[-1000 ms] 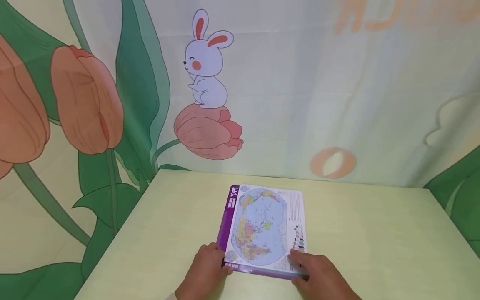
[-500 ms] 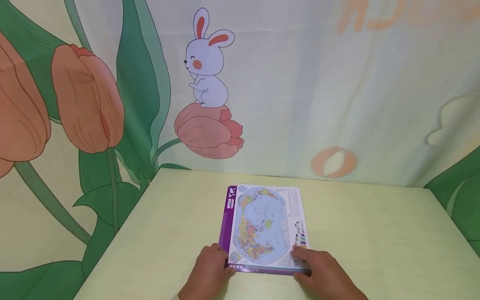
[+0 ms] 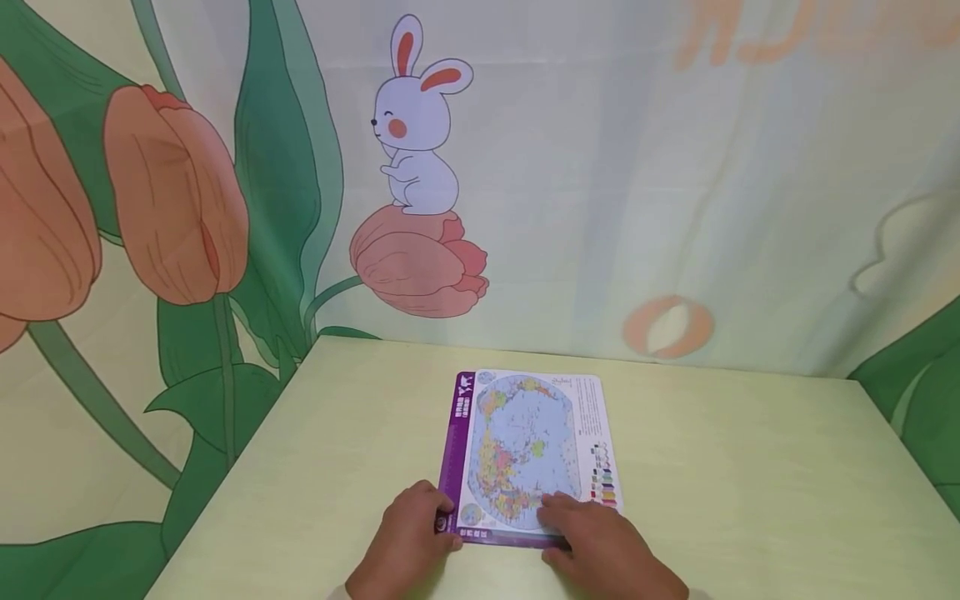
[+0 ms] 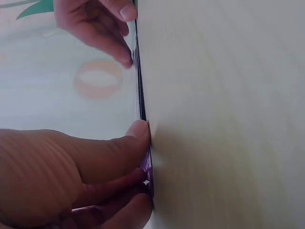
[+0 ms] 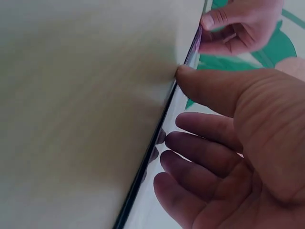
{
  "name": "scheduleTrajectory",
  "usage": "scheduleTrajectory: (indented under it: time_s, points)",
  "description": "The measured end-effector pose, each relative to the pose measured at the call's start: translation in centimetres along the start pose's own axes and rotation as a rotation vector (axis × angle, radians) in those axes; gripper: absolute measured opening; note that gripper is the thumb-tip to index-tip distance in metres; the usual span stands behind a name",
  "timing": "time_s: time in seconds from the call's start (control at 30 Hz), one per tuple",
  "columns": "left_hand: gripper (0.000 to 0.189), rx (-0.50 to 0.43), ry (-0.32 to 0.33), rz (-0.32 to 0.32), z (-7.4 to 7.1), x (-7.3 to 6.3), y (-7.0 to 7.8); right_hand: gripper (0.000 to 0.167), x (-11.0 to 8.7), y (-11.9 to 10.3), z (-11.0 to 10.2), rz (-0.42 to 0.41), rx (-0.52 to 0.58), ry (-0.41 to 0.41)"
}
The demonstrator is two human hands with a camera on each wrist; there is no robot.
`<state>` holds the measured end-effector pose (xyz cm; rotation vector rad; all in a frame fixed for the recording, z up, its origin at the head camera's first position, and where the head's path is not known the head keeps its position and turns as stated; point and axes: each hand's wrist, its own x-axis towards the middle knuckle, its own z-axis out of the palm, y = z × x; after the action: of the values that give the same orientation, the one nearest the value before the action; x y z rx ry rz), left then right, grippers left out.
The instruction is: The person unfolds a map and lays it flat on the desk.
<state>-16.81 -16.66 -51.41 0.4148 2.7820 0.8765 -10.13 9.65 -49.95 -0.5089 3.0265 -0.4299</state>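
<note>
A glossy world map sheet (image 3: 525, 442) with a purple band along its left and near sides lies flat on the table, its print turned sideways. At its near left corner, my left hand (image 3: 408, 533) has the thumb on the near edge and the fingers curled at the left edge. The left wrist view shows this hand (image 4: 90, 167) pinching the purple corner. My right hand (image 3: 600, 537) is over the near right part, covering that corner from the head view. In the right wrist view, the right thumb (image 5: 205, 86) touches the edge, while the loosely bent fingers (image 5: 200, 152) stay above the shiny surface.
The pale yellow-green table (image 3: 750, 467) spreads out around the map. Behind it hangs a curtain (image 3: 570, 183) printed with a white rabbit, orange tulips and green leaves, reaching down to the table's far edge.
The map has shifted slightly right and straightened. My right hand has slid left along the near edge from the right corner. The left hand has eased slightly left, uncovering a dark round mark on the corner.
</note>
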Motion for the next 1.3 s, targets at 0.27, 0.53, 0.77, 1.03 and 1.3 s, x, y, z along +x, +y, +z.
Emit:
scheduleTrajectory:
  time_s: [0.27, 0.53, 0.77, 1.03, 1.3]
  points:
    - [0.028, -0.072, -0.006, 0.023, -0.1, 0.1, -0.4, 0.041, 2.5, -2.3, 0.8, -0.086, -0.025, -0.021]
    - [0.03, -0.111, 0.018, 0.028, -0.2, 0.0, -0.8, 0.036, 4.2, -4.1, 1.5, -0.177, -0.081, 0.019]
    - [0.028, -0.123, 0.028, 0.028, -0.2, -0.1, -1.1, 0.027, 5.3, -4.9, 2.1, -0.216, -0.103, 0.043]
    - [0.025, -0.149, 0.031, 0.048, -0.2, 0.0, -1.2, 0.021, 6.4, -5.7, 2.5, -0.247, -0.167, 0.061]
    - [0.021, -0.137, 0.054, 0.095, -0.2, 0.1, -1.3, 0.026, 6.8, -6.4, 2.4, -0.251, -0.234, 0.002]
